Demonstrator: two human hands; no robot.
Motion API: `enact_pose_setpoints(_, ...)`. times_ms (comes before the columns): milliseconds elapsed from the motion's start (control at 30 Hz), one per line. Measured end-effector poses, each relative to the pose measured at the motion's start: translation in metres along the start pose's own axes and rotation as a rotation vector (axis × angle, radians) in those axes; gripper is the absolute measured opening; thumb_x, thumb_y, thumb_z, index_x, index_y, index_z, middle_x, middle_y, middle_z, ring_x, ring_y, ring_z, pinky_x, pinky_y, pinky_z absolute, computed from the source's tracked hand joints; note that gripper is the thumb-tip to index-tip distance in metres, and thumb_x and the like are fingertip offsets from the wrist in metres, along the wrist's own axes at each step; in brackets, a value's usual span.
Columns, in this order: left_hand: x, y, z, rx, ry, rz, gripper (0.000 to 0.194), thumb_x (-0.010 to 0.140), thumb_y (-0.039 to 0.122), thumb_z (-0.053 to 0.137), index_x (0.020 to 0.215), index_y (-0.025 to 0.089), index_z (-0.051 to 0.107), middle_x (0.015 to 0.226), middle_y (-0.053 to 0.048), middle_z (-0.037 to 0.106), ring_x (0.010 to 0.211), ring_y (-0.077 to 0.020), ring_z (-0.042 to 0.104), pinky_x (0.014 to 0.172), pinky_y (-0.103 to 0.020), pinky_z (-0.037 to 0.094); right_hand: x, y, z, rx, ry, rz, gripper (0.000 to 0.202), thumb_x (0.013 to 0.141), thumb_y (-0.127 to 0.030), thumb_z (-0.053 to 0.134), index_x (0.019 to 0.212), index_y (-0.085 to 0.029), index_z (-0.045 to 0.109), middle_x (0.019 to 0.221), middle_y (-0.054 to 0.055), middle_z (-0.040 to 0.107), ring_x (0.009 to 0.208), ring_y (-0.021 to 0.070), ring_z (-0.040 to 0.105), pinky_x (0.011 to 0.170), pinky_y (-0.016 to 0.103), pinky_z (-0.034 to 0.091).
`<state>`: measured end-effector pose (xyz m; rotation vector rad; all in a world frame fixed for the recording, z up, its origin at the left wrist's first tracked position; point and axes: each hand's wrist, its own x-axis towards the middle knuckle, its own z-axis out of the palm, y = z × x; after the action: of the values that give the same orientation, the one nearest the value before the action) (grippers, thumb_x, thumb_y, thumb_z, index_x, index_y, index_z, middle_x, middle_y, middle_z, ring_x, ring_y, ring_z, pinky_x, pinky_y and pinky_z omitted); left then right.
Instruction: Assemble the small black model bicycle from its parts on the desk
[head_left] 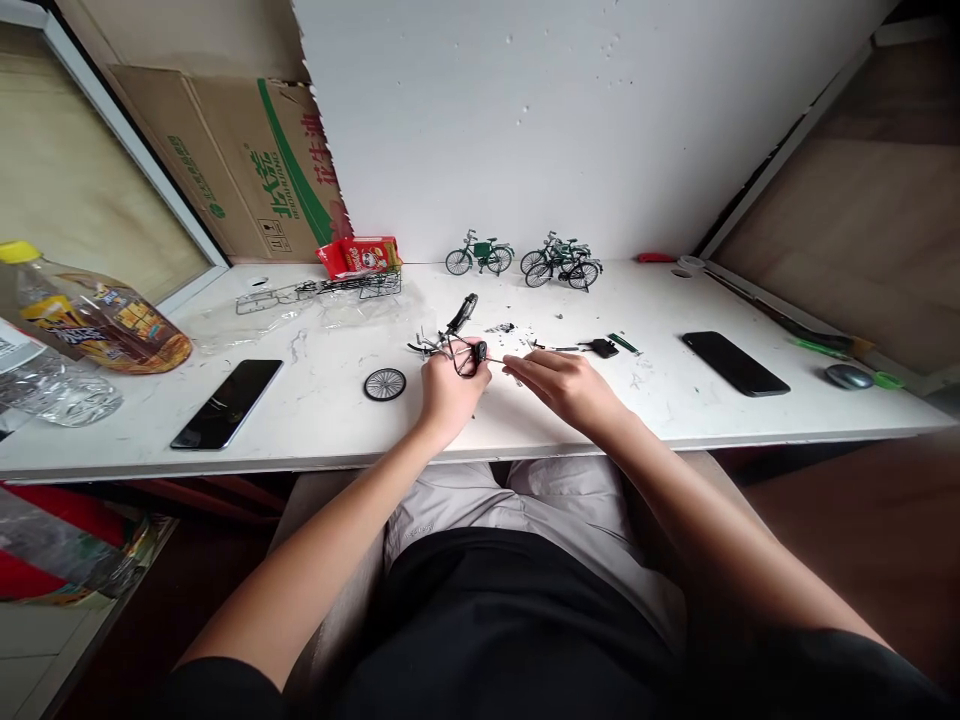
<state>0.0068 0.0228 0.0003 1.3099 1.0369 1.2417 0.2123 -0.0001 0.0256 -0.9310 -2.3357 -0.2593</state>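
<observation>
My left hand (451, 402) is closed around a black miniature bicycle frame (452, 340), tilted just above the table. One wheel sits under its fender at the far end, and a dark part shows by my fingertips. From the right, my right hand (568, 386) pinches a thin screwdriver (498, 361) whose slim shaft points at the frame. Its handle is hidden by the fingers. To the left, a loose spoked wheel (385, 384) lies flat. Small black parts (600, 347) and a dark green piece (624, 344) are scattered beyond my right hand.
Assembled model bicycles (478, 254) stand along the back wall. A red packet (362, 257) and wire frames (322, 290) lie on clear plastic at the back left. Phones lie left (227, 404) and right (735, 363). Bottles (105, 325) rest at the far left.
</observation>
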Motion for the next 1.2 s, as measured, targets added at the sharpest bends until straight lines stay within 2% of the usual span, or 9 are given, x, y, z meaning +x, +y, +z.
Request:
enact_pose_setpoints(233,-0.001,-0.012,0.0,0.155,0.126,0.167,0.037,0.083,0.016,0.077,0.118,0.021,0.073,0.117,-0.012,0.081,0.113,-0.0241,0.077,0.101,-0.034,0.056,-0.008,0.001,0.027,0.109,0.108,0.093,0.03,0.113,-0.034,0.051,0.106,-0.02,0.077,0.072,0.003,0.066,0.059,0.0147,0.052,0.057,0.029,0.039)
enact_pose_setpoints(333,-0.001,-0.017,0.0,0.186,0.139,0.212,0.035,0.083,0.017,0.076,0.119,0.021,0.073,0.116,-0.012,0.082,0.112,-0.0255,0.078,0.101,-0.036,0.057,-0.006,-0.003,0.03,0.198,0.129,0.148,0.034,0.113,-0.038,0.05,0.1,-0.02,0.075,0.071,0.003,0.066,0.057,0.0136,0.051,0.057,0.029,0.04)
enact_pose_setpoints(467,-0.001,-0.02,0.0,0.228,0.134,0.274,0.036,0.086,0.015,0.073,0.121,0.021,0.072,0.116,-0.012,0.082,0.11,-0.0253,0.079,0.102,-0.037,0.058,-0.001,-0.01,0.028,0.332,0.153,0.267,0.045,0.112,-0.044,0.053,0.075,-0.021,0.065,0.058,-0.002,0.059,0.051,0.0125,0.049,0.057,0.028,0.041)
enact_pose_setpoints(633,-0.003,-0.019,0.0,0.271,0.122,0.234,0.038,0.088,0.015,0.073,0.125,0.022,0.071,0.121,-0.012,0.081,0.116,-0.0252,0.077,0.108,-0.038,0.056,0.003,-0.021,0.029,0.418,0.155,0.431,0.056,0.111,-0.049,0.054,0.062,-0.022,0.055,0.048,-0.003,0.056,0.044,0.0122,0.048,0.057,0.029,0.043)
enact_pose_setpoints(733,-0.003,-0.018,-0.001,0.26,0.107,0.204,0.039,0.089,0.017,0.074,0.127,0.022,0.07,0.126,-0.013,0.079,0.12,-0.0263,0.075,0.112,-0.04,0.053,0.003,-0.023,0.034,0.456,0.171,0.514,0.052,0.11,-0.054,0.054,0.071,-0.022,0.064,0.046,-0.003,0.058,0.043,0.0144,0.053,0.059,0.03,0.045)
enact_pose_setpoints(867,-0.001,-0.02,0.0,0.263,0.12,0.245,0.034,0.091,0.02,0.074,0.125,0.021,0.071,0.123,-0.014,0.08,0.117,-0.0265,0.077,0.109,-0.039,0.054,0.001,-0.017,0.044,0.433,0.179,0.569,0.05,0.111,-0.058,0.049,0.086,-0.021,0.071,0.047,-0.003,0.059,0.046,0.0171,0.058,0.061,0.031,0.046)
enact_pose_setpoints(1000,0.002,-0.023,0.001,0.254,0.158,0.289,0.03,0.091,0.018,0.072,0.121,0.019,0.072,0.119,-0.014,0.082,0.112,-0.0239,0.079,0.103,-0.035,0.059,0.0,-0.008,0.05,0.28,0.17,0.45,0.044,0.115,-0.054,0.038,0.101,-0.021,0.064,0.085,0.009,0.075,0.068,0.0218,0.066,0.066,0.033,0.048)
enact_pose_setpoints(1067,0.003,-0.023,0.002,0.264,0.194,0.335,0.029,0.09,0.013,0.071,0.119,0.017,0.073,0.114,-0.013,0.083,0.108,-0.0234,0.081,0.098,-0.034,0.061,-0.001,-0.006,0.049,0.238,0.142,0.405,0.035,0.116,-0.047,0.036,0.113,-0.021,0.058,0.102,0.014,0.075,0.078,0.0239,0.067,0.07,0.034,0.049)
enact_pose_setpoints(1200,0.003,-0.022,0.003,0.3,0.241,0.408,0.029,0.089,0.007,0.069,0.116,0.016,0.073,0.106,-0.012,0.085,0.101,-0.0229,0.083,0.09,-0.031,0.064,-0.003,-0.002,0.044,0.189,0.058,0.318,0.024,0.115,-0.038,0.037,0.118,-0.021,0.053,0.104,0.014,0.074,0.075,0.0234,0.064,0.068,0.033,0.047)
